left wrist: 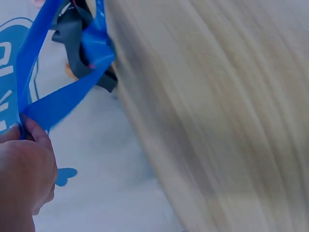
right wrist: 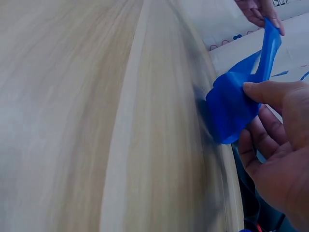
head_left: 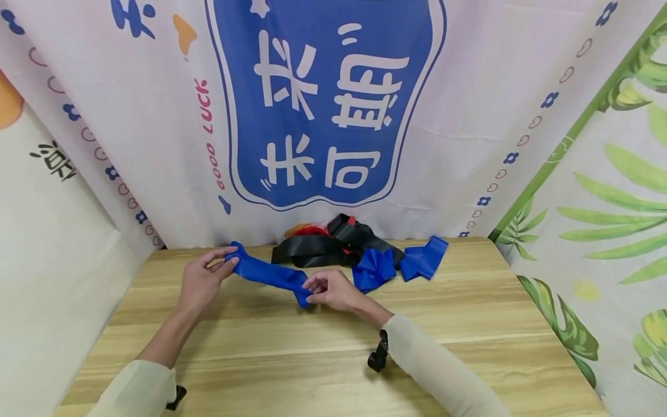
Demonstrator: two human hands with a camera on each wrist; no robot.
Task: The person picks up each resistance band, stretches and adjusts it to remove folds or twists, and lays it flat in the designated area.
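Observation:
A blue ribbon (head_left: 271,274) stretches between the two hands near the back left of the table. My left hand (head_left: 204,277) pinches its left end between thumb and fingers; the left wrist view shows the ribbon (left wrist: 63,101) folding back at that grip into two strands. At the other end, the thumb and fingers of my right hand (head_left: 333,289) pinch the ribbon. Seen from the right wrist, the ribbon (right wrist: 231,106) bunches into a broad loop beside the right thumb, with the left hand (right wrist: 260,10) beyond it.
Behind the right hand lie a crumpled blue ribbon piece (head_left: 374,269) and another blue piece (head_left: 424,259). Black ribbons (head_left: 307,250) with some red and orange ones lie along the back edge of the wooden table (head_left: 333,359). A printed cloth (head_left: 172,145) hangs right behind it.

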